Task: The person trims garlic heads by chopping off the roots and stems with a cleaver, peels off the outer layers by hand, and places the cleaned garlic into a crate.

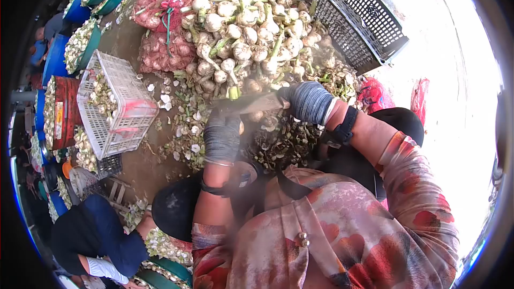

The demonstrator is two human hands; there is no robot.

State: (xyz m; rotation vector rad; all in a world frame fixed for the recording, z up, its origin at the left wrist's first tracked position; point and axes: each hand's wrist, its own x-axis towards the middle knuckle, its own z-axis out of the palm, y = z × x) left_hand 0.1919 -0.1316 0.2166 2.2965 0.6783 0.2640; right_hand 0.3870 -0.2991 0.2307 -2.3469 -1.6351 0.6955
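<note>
My right hand [311,101], in a grey knit glove, is closed round the handle end of a wide-bladed knife [249,104]. The blade reaches left across to my left hand [222,136], also gloved in grey. Its fingers look curled behind the blade, and what they hold is mostly hidden; a pale edge shows beside them. Just beyond the blade lies a heap of garlic bulbs [251,35] with cut green stalks. Below the hands, dark trimmings [284,142] are piled between my knees. The area round the blade is blurred.
Red mesh sacks [171,0] of garlic stand behind the heap, at left. A black plastic crate [367,18] is at the back right. On the left are a tilted white crate [120,109], a red bucket [65,111] and several filled tubs. A crouching person [99,230] is at lower left.
</note>
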